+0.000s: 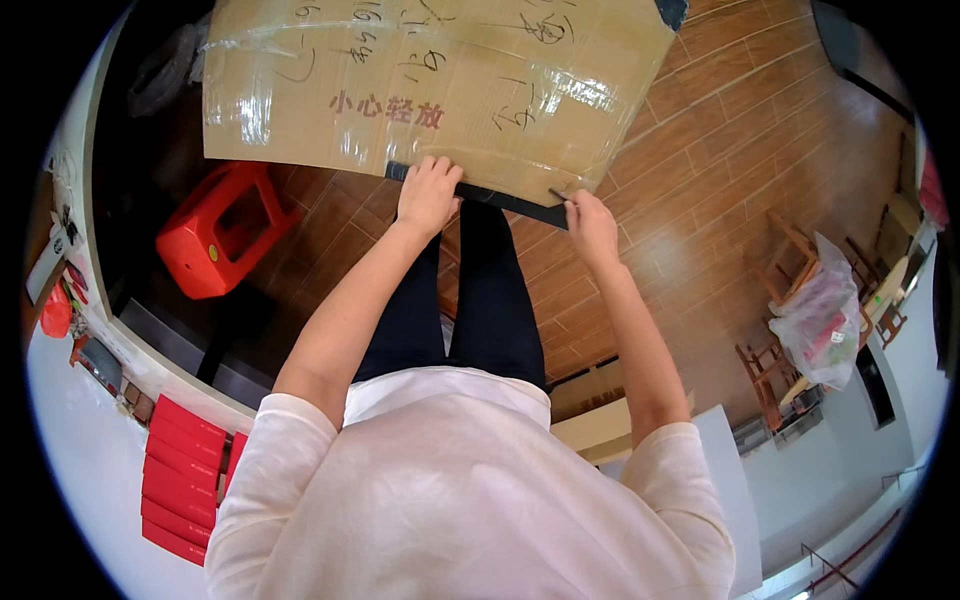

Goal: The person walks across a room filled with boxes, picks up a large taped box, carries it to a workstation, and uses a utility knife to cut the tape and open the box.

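A large flat cardboard sheet (300,135), patched with shiny clear tape and bearing handwriting and printed characters, spans the upper part of the head view. Black edging (514,202) runs along part of its near edge. My left hand (431,191) grips that edge left of centre, fingers on top and thumb below. Near the right corner, my right hand (592,225) pinches a small dark thin object (559,194); its kind is unclear. The fingertips are beside the black edging. Another dark patch (673,10) covers the far right corner.
A red plastic stool (199,247) lies tipped on the tiled floor at left. Wooden chairs (761,375) and a clear plastic bag (817,322) stand at right. Red packets (180,480) lie on a white surface at lower left. My legs are below the sheet.
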Available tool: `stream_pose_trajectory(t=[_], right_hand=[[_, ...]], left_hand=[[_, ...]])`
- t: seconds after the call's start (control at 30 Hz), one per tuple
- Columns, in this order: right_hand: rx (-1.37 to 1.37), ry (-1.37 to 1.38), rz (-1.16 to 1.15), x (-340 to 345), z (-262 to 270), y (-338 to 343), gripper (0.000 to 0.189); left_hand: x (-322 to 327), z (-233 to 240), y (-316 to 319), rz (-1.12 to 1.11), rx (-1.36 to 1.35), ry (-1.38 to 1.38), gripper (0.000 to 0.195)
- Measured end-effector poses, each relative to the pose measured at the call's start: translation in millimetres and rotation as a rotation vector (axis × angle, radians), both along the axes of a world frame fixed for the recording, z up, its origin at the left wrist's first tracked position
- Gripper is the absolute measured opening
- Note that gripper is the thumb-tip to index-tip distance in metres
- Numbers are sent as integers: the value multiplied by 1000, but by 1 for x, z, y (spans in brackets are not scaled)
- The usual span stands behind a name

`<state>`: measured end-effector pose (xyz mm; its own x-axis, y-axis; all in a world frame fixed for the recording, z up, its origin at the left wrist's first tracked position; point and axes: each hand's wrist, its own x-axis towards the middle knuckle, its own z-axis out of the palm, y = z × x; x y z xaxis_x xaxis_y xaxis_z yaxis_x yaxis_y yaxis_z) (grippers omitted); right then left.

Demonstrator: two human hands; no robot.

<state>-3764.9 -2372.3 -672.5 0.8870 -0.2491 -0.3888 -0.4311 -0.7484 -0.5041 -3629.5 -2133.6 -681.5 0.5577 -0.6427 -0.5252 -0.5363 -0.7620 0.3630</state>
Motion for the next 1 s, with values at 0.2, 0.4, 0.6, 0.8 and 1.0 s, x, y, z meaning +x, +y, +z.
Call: stream_pose_trajectory(t=[0.2,0.4,0.6,0.8,1.0], right_hand=[[68,287,-343,-7,27,-20,10],[-97,133,137,6,16,-59,5],[119,60,-2,-4,-12,-97,10],[370,163,-422,-47,-42,-122,15],[478,247,-525,-87,-51,-129,16]], left_hand=[[-35,-1,-41,-144,-67,80,39],[-79,-1,-85,-41,-144,165,41],[-111,0,-131,202,-270,146,40],[-159,-4,-129,106,-149,91,28],[-194,-19,-145,-81,122,66,31]])
